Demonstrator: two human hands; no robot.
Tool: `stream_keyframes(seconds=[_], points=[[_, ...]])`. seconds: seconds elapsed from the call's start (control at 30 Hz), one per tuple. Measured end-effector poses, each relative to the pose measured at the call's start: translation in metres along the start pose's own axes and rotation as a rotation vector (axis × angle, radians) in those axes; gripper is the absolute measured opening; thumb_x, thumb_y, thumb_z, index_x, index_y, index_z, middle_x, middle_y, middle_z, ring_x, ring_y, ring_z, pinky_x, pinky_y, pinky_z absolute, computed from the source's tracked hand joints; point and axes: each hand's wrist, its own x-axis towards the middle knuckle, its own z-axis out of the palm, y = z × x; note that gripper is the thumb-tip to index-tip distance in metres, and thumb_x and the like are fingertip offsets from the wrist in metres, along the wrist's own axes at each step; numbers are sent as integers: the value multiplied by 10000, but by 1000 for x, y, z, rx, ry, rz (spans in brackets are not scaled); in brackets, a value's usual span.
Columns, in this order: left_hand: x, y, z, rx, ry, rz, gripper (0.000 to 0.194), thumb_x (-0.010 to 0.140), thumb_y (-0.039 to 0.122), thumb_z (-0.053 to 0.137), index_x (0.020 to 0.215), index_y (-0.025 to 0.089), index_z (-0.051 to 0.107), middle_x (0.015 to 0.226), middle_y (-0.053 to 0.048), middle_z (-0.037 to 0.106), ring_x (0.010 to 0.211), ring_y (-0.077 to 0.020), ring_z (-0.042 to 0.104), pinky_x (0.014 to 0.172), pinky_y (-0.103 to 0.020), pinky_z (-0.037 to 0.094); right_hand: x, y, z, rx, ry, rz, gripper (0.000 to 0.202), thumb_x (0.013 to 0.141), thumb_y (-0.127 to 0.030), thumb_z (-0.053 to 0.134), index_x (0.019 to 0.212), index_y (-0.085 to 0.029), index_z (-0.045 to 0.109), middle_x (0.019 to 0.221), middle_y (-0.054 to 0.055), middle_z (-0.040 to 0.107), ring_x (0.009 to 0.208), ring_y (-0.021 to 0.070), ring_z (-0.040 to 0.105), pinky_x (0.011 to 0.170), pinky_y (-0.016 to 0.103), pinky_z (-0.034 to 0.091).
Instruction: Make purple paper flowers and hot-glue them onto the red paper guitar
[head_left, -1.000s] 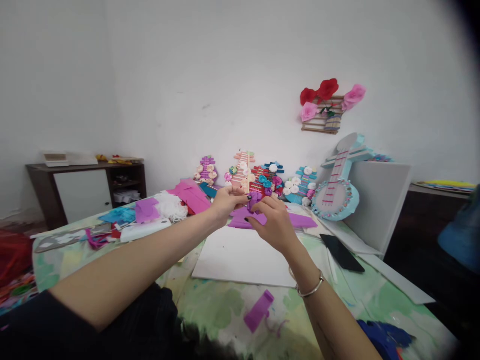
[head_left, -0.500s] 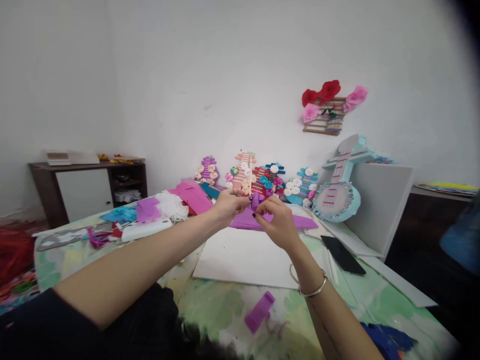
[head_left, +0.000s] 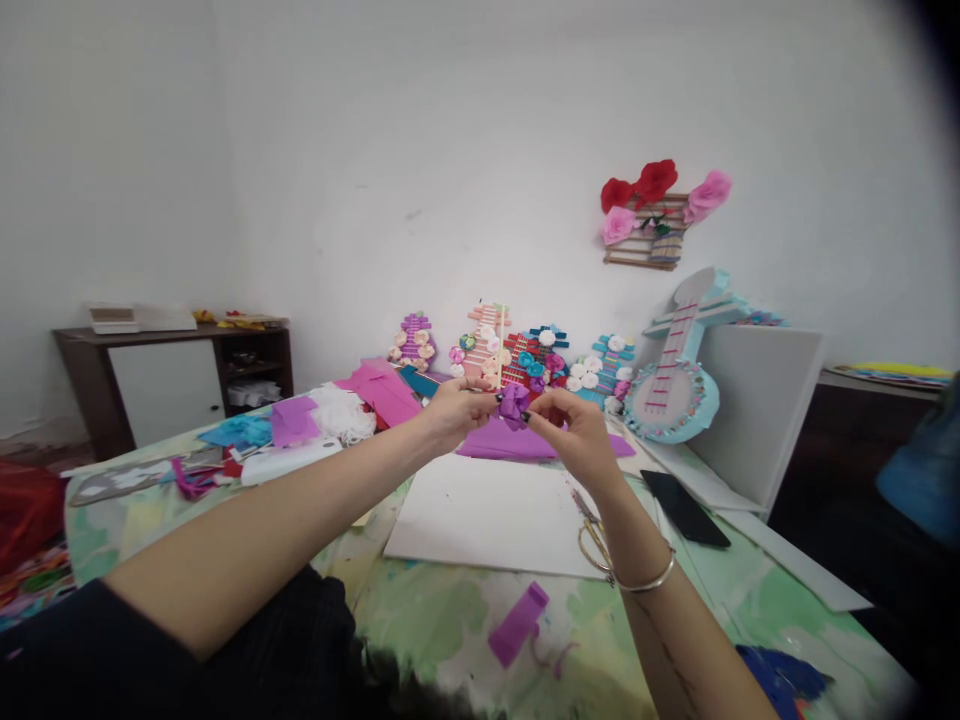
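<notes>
A small purple paper flower point(head_left: 514, 405) is held up above the far edge of a white board point(head_left: 495, 515). My left hand point(head_left: 459, 412) pinches its left side, with a thin pale stick point(head_left: 501, 345) standing upright by the fingertips. The fingers of my right hand point(head_left: 574, 432) are closed on the flower's right edge. Behind and below the flower lies a flat purple sheet point(head_left: 499, 440). Gold-handled scissors point(head_left: 592, 540) rest on the board's right side, partly hidden by my right wrist.
A black phone point(head_left: 685, 508) lies at the right. Nearer me is a purple paper strip point(head_left: 517, 625). Pink sheets point(head_left: 384, 392) and white shreds point(head_left: 345, 415) sit at the left. Small flowered guitars point(head_left: 416, 342) and a large blue-white one point(head_left: 675, 370) stand at the back.
My right hand has shifted right and now touches the flower's right side. The flower shows rounder and fuller between the hands. The scissors have come into view beside my right wrist.
</notes>
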Motion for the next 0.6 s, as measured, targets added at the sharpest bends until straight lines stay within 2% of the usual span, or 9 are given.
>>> stream_keyframes(seconds=[0.1, 0.17, 0.23, 0.3, 0.4, 0.43, 0.53, 0.6], points=[[3, 1, -2, 0, 13, 0, 291, 599, -23, 643, 798, 145, 514, 573, -7, 591, 515, -99, 557, 524, -212, 379, 0, -10, -11, 137, 76, -11, 86, 726, -251, 657, 682, -181, 636, 615, -9, 538, 570, 113, 433, 542, 263, 340], [5, 1, -4, 1, 15, 0, 307, 589, -27, 658, 799, 147, 516, 580, -11, 593, 526, -107, 565, 525, -213, 377, -4, -25, -20, 304, 81, -7, 87, 734, -277, 678, 702, -198, 660, 634, 0, 551, 584, 121, 458, 530, 267, 335], [6, 1, -6, 2, 13, 0, 324, 578, -31, 671, 800, 147, 518, 580, -11, 591, 526, -112, 566, 522, -215, 372, -13, -46, -30, 478, 7, -83, 129, 762, -321, 663, 693, -214, 688, 631, 16, 558, 600, 138, 485, 542, 289, 355], [7, 0, -6, 1, 8, -1, 334, 574, -38, 673, 806, 147, 519, 577, -9, 588, 518, -112, 560, 519, -215, 368, -28, -69, -39, 597, -157, -201, 208, 775, -409, 640, 659, -248, 701, 535, 6, 511, 523, 134, 456, 519, 308, 356], [7, 0, -6, -10, -5, -3, 344, 576, -56, 655, 820, 144, 517, 589, -3, 586, 518, -102, 556, 528, -212, 371, -56, -94, -50, 577, -430, -244, 301, 744, -610, 591, 642, -341, 682, 422, -24, 441, 402, 117, 390, 461, 309, 350], [7, -1, -6, -14, -10, -2, 347, 576, -61, 649, 824, 142, 516, 601, -1, 588, 523, -99, 558, 533, -211, 374, -63, -99, -52, 511, -466, -224, 333, 725, -645, 572, 581, -353, 644, 414, -21, 430, 400, 121, 397, 441, 303, 332], [7, -1, -6, -23, -27, -3, 351, 572, -74, 636, 825, 139, 518, 625, 6, 584, 525, -92, 558, 538, -209, 376, -73, -98, -50, 457, -462, -226, 420, 705, -679, 534, 471, -329, 544, 401, -11, 392, 413, 122, 430, 401, 284, 275], [7, 0, -6, -24, -37, -5, 347, 569, -83, 624, 817, 137, 522, 623, 8, 579, 523, -94, 559, 534, -211, 375, -71, -91, -46, 387, -384, -238, 477, 656, -732, 529, 450, -304, 492, 397, -11, 376, 416, 122, 431, 385, 281, 257]])
